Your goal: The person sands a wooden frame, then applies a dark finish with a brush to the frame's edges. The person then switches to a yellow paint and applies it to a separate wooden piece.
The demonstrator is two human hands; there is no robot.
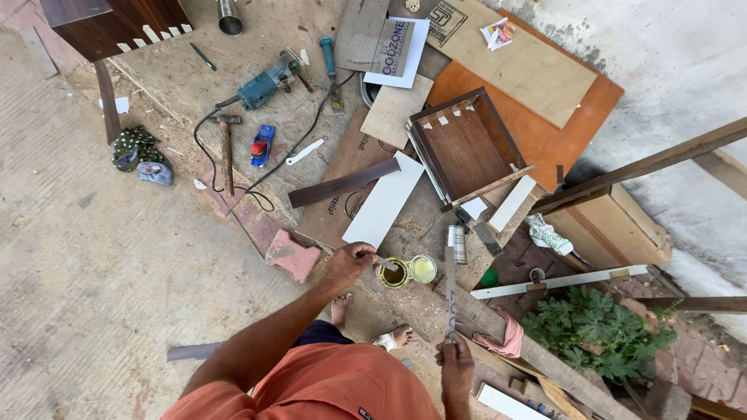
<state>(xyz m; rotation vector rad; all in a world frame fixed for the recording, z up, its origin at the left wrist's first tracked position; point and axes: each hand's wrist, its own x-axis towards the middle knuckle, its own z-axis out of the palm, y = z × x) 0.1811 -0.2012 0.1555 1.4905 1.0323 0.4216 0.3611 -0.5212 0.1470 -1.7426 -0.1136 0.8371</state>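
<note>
head view, looking straight down. left hand (348,263) is pinched on a small brush or stick (387,265) whose tip sits at the rim of the open glue tin (395,274); the tin's lid (422,268) lies touching it at 3 o'clock. right hand (455,364) is closed around the near end of a long thin wood strip (450,292) that runs up toward 12 o'clock, past a small metal can (457,244). strip looks light but whippy, likely to flex and snap if held only at the tip; a grip nearer mid-length would steady it. tin looks light and easy to tip. drawer box (465,148) at 1 o'clock, drill (264,85) and hammer (226,148) at 11.
</note>
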